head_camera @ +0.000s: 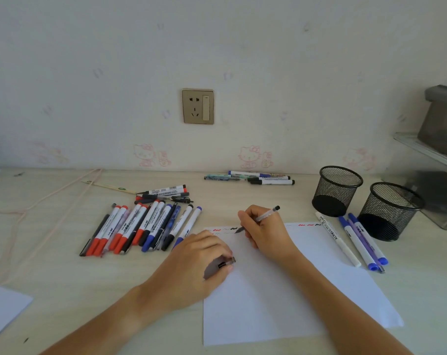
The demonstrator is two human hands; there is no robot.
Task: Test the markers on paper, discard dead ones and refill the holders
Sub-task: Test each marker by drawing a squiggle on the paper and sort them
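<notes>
My right hand (264, 230) grips a clear pen (265, 215) with its tip on the top edge of the white paper (263, 303), beside red and black test squiggles (223, 229). My left hand (204, 260) presses on the paper's left edge and pinches the pen's cap (227, 263). A second sheet (327, 254) lies under it to the right, also with squiggles at the top. Several red, black and blue markers (143, 228) lie in a row to the left. Two empty black mesh holders (336, 190) (388, 211) stand at the right.
Several markers (355, 242) lie beside the holders on the right. Another small group of pens (253, 177) lies by the wall. A pink cord (51, 201) trails across the desk's left. A paper corner (2, 308) shows at lower left, and a clear shelf with grey items (437, 149) at far right.
</notes>
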